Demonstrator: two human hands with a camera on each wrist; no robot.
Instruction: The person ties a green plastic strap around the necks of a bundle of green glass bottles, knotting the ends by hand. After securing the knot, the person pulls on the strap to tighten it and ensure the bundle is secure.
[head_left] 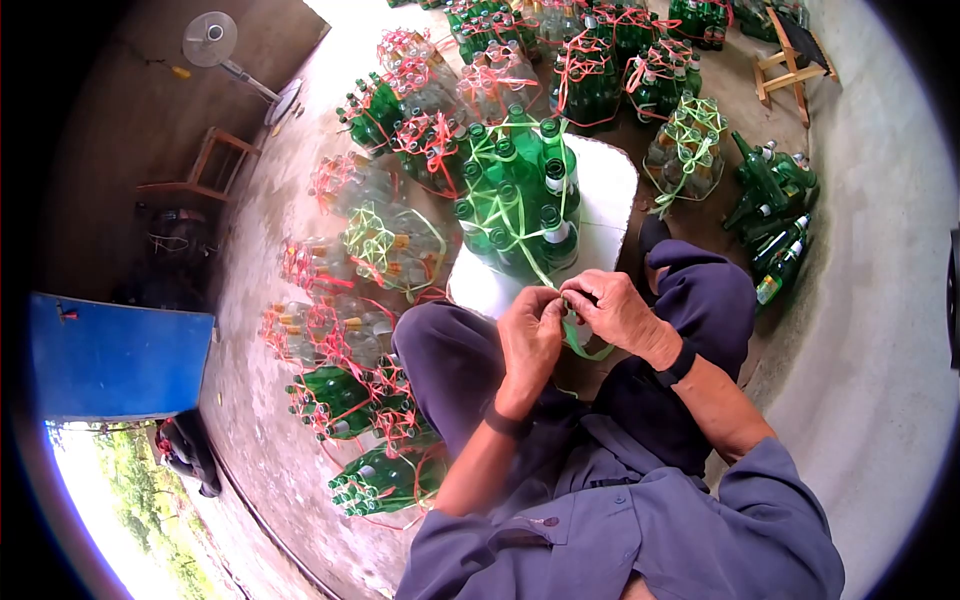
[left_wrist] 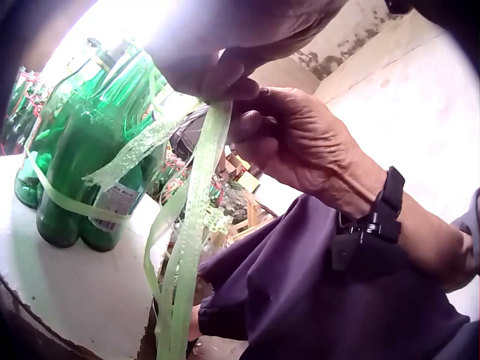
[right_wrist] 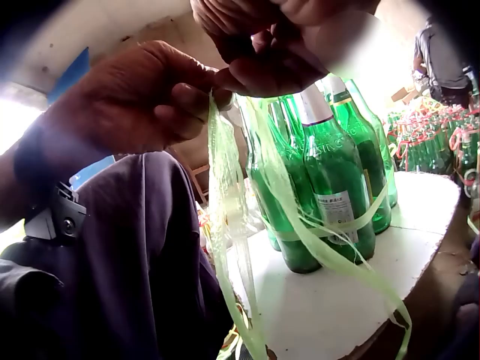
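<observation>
A cluster of green glass bottles (head_left: 507, 190) stands upright on a white board (head_left: 610, 185), laced round the necks and bodies with pale green plastic strapping (right_wrist: 281, 195). Just in front of it, my left hand (head_left: 528, 335) and right hand (head_left: 620, 312) meet fingertip to fingertip. Each pinches the strapping, whose loose ends dangle below the fingers in both wrist views. In the left wrist view the right hand (left_wrist: 307, 139) comes in from the right, wearing a black wrist strap. The right wrist view has the left hand (right_wrist: 127, 94) at upper left.
Many bottle bundles (head_left: 375, 245) tied in red or green strapping crowd the floor left and beyond. Loose green bottles (head_left: 775, 205) lie by the right wall. A wooden folding stool (head_left: 790, 70), a standing fan (head_left: 212, 40) and a blue panel (head_left: 120, 355) stand farther off.
</observation>
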